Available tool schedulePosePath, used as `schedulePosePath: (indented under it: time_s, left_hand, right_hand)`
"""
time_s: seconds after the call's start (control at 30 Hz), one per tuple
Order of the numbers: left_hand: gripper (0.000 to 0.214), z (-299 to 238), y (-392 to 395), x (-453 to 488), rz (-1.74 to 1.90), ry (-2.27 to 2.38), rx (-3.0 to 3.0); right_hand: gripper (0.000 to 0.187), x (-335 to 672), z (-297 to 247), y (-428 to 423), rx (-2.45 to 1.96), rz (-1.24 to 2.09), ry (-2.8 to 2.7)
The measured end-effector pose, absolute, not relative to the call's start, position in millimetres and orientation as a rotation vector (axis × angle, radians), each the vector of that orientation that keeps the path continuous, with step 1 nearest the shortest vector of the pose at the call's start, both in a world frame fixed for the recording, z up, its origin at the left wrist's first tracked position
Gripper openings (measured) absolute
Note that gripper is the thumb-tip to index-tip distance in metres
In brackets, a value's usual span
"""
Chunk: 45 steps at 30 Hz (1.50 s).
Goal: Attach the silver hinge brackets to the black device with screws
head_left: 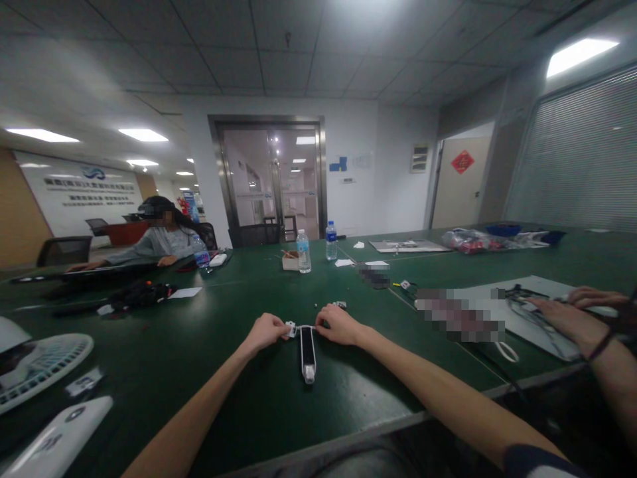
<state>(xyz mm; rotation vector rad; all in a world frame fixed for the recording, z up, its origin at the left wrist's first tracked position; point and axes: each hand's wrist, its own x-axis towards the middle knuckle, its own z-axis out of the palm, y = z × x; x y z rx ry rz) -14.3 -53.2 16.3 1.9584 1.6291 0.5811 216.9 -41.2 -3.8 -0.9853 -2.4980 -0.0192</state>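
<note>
A long black and white device (308,352) lies on the green table (249,398), pointing toward me. My left hand (266,330) is closed, pinching a small white part at the device's far left end. My right hand (337,324) is closed too, gripping the far right end of the same piece. Both hands rest on the table on either side of the device's top. A tiny white bit (316,305) lies just beyond them.
Two water bottles (303,252) and a small box stand mid-table. A white fan (40,365) and a white case (60,438) sit at the left. A seated person (159,239) works at the far left. Another person's hands (577,312) handle cables on a grey mat at the right.
</note>
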Motion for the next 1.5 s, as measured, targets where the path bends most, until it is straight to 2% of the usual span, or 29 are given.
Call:
schedulePosePath:
  time_s: [0.6, 0.83, 1.03, 1.27, 1.5]
  left_hand:
    - [0.031, 23, -57, -19, 0.238, 1.834, 2.414]
    - [0.016, 24, -57, -18, 0.272, 1.771, 2.452]
    - [0.010, 29, -66, -15, 0.249, 1.597, 2.476]
    - [0.007, 32, -71, -15, 0.232, 1.545, 2.531]
    - [0.007, 30, -72, -13, 0.240, 1.511, 2.584]
  right_hand:
    - [0.016, 204, -8, -45, -0.911, 0.026, -2.428]
    - [0.029, 247, -5, -17, -1.335, -0.218, -2.244]
    - [0.014, 278, -16, 1, -1.582, -0.145, -2.205]
    - [0.010, 268, -10, -1, -1.510, -0.157, -2.137]
    - [0.008, 239, -5, -21, -1.102, 0.043, -2.178]
